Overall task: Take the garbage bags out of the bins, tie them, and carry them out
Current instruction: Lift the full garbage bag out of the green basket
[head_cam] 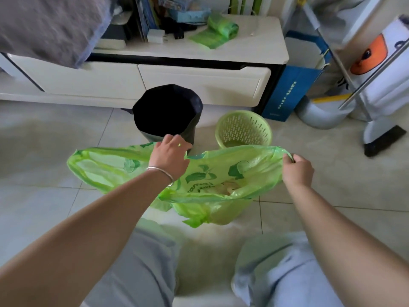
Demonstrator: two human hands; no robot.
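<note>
A green garbage bag (217, 185) printed with leaves hangs open above the floor in front of me, with some waste inside. My left hand (170, 156) grips its far rim near the middle. My right hand (297, 168) pinches the handle loop at the bag's right end. Behind the bag stand a bin lined with a black bag (166, 111) and a small green mesh bin (243, 129) with no liner in it.
A white TV cabinet (155, 80) runs along the back, with a roll of green bags (221, 27) on top. A blue paper bag (290, 89), a broom and dustpan (380, 138) stand at the right. My knees fill the bottom of the view.
</note>
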